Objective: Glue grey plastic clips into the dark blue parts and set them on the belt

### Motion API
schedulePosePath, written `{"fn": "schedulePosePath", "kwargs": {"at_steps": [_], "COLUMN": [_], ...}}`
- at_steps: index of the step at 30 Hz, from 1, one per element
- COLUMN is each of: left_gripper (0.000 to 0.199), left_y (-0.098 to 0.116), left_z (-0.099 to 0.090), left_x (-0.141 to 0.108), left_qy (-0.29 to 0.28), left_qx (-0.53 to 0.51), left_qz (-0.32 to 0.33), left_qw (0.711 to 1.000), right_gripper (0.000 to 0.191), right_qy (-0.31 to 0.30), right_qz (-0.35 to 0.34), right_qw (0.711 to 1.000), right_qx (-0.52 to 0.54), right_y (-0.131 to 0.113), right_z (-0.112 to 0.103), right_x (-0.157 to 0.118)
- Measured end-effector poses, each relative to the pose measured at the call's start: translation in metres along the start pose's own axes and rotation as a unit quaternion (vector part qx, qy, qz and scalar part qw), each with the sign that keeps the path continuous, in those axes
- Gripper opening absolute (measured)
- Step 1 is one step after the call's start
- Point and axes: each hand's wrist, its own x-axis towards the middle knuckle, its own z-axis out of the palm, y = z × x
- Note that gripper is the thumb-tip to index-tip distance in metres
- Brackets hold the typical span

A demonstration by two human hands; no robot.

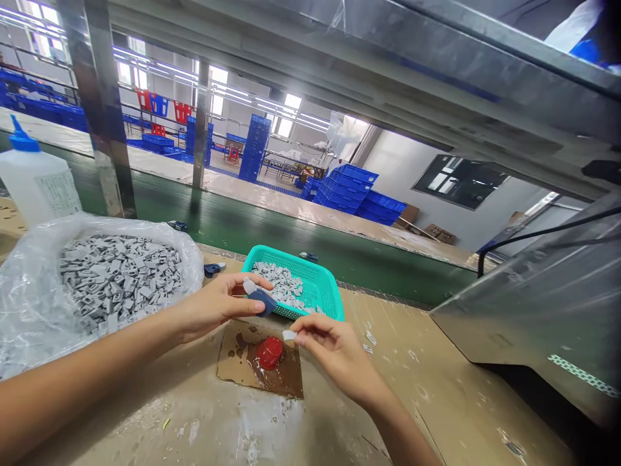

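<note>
My left hand (228, 304) is closed on a dark blue plastic part (262, 301) with a light grey end, held above the near edge of the turquoise basket (330, 291). Between the thumb and fingertips of my right hand (334, 349) is a small light grey plastic piece (290, 335). Below both hands, a red cap-like object (270, 353) sits in a wet patch on a brown board (233, 369). Loose grey pieces (279, 281) lie in the basket. At left, a clear plastic bag (189, 259) stands open, full of grey pieces (121, 278).
A white squeeze bottle with a blue nozzle (36, 178) stands at far left. Behind the basket runs a green conveyor belt (233, 220), with dark blue parts (213, 268) near its edge. A metal housing (533, 310) rises at right. Two small pieces (370, 337) lie right of the basket.
</note>
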Motion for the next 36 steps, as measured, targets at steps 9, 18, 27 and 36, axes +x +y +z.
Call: {"fn": "schedulePosePath", "kwargs": {"at_steps": [9, 18, 27, 36], "left_gripper": [0.033, 0.020, 0.021, 0.018], "left_y": [-0.002, 0.006, -0.001, 0.018], "left_z": [0.020, 0.026, 0.032, 0.035], "left_x": [-0.010, -0.022, -0.018, 0.002], "left_qy": [-0.004, -0.013, -0.008, 0.090], "left_qx": [0.119, 0.325, 0.059, -0.162], "left_qz": [0.109, 0.204, 0.108, 0.044], "left_qw": [0.987, 0.923, 0.992, 0.982], "right_gripper": [0.013, 0.009, 0.014, 0.031], "right_qy": [0.046, 0.064, 0.119, 0.152], "right_qz": [-0.023, -0.052, -0.099, -0.212], "right_qw": [0.982, 0.982, 0.981, 0.954], "right_qx": [0.179, 0.170, 0.115, -0.149], "right_y": [-0.010, -0.012, -0.014, -0.013], "right_z": [0.012, 0.013, 0.026, 0.004], "right_x": [0.002, -0.002, -0.013, 0.024]}}
